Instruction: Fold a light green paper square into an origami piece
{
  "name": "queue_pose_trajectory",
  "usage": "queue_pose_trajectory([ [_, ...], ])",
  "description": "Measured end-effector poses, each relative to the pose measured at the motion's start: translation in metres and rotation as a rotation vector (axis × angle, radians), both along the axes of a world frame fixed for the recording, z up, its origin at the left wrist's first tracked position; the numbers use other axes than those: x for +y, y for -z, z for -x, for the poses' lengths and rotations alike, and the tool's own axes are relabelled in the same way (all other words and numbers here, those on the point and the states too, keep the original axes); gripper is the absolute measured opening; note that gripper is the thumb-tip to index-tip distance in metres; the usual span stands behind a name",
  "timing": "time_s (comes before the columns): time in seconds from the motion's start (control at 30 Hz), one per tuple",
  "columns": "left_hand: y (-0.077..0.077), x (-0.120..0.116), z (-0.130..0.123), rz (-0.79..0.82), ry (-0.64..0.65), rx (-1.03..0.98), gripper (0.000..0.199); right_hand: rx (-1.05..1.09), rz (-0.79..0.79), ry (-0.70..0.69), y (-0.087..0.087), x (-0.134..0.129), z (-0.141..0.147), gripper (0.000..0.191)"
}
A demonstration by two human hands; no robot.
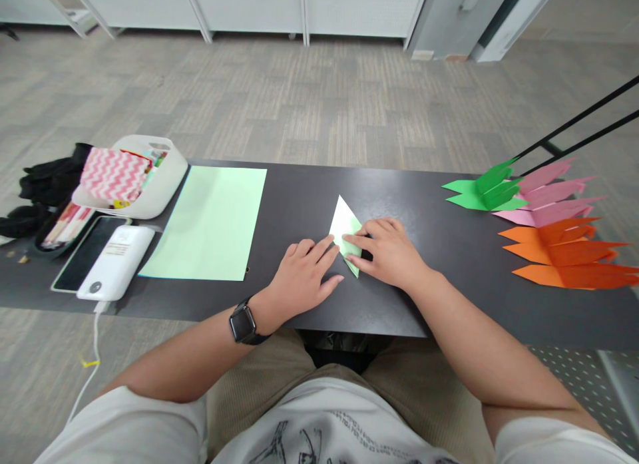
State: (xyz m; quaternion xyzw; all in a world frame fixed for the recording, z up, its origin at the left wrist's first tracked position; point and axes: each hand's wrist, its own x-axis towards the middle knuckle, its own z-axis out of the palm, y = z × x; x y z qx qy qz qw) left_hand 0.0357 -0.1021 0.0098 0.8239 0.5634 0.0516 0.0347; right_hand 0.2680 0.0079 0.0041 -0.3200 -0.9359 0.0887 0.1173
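Observation:
A small folded piece of pale green paper (341, 216) lies on the dark table in front of me, its pointed end facing away. My left hand (305, 275) rests at its left edge, fingers stretched out and fingertips touching the paper. On the right side, my right hand (387, 249) presses the paper with its fingertips, fingers slightly bent and apart. Part of the paper is hidden under the right fingers. Left of my hands lies a large stack of light green paper sheets (210, 221).
At the right stand folded paper pieces in green (486, 190), pink (549, 196) and orange (564, 254). On the left are a white basket (167, 181), a phone (82, 257), a white power bank (117, 261) with a cable, and a black cloth-like item (54, 178).

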Motion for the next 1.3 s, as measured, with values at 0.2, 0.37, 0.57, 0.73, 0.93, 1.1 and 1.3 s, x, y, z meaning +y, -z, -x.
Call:
queue_pose_trajectory([
  [0.2,0.001,0.005,0.006,0.011,0.009,-0.022,0.066,-0.02,-0.004,0.001,-0.001,0.0,0.0,0.038],
  [0.37,0.001,0.007,0.009,-0.001,0.027,0.009,0.065,-0.016,-0.008,0.003,0.0,0.0,0.0,0.037],
  [0.57,0.003,0.008,0.017,-0.025,0.069,0.023,0.065,-0.016,-0.012,-0.003,-0.001,-0.001,0.0,0.038],
  [0.73,0.004,0.009,0.022,-0.028,0.114,0.015,0.063,-0.023,-0.001,0.002,-0.002,-0.002,0.0,0.039],
  [0.93,0.005,0.009,0.02,-0.056,0.139,-0.009,0.066,-0.026,0.003,-0.002,-0.001,-0.001,-0.001,0.04],
  [1.1,0.008,0.01,0.018,-0.108,0.136,-0.082,0.055,-0.03,-0.007,-0.013,0.0,0.0,-0.001,0.04],
  [1.3,0.009,0.009,0.017,-0.114,0.121,-0.074,0.052,-0.031,-0.028,-0.016,0.0,0.0,-0.001,0.041],
])
